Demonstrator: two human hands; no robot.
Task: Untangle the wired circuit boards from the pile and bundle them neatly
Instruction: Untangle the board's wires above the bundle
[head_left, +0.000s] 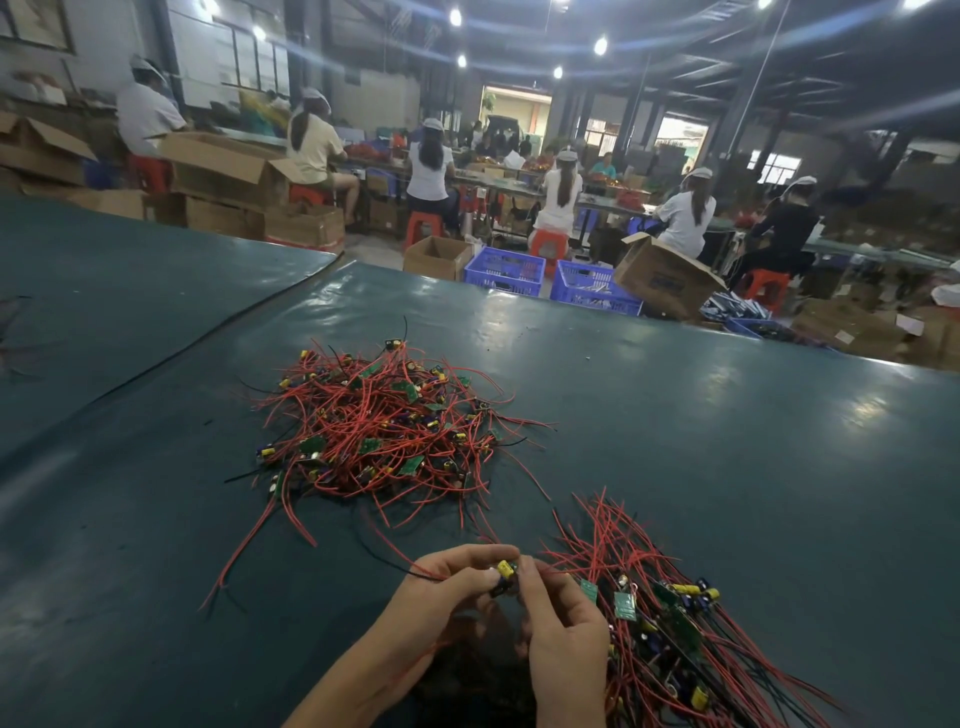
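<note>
A tangled pile of small green circuit boards with red and black wires (387, 428) lies in the middle of the dark green table (727, 441). Near the front edge my left hand (441, 587) and my right hand (563, 618) meet and together pinch one wired circuit board (505, 571) with a yellow capacitor. Its red and black wires trail left over the table. To the right of my hands lies a straightened bundle of boards (670, 618), their wires roughly parallel.
A second green table (130, 280) adjoins on the left, a dark seam between the two. Beyond the far edge stand blue crates (506, 270) and cardboard boxes (665, 280). Several seated workers sit at benches farther back.
</note>
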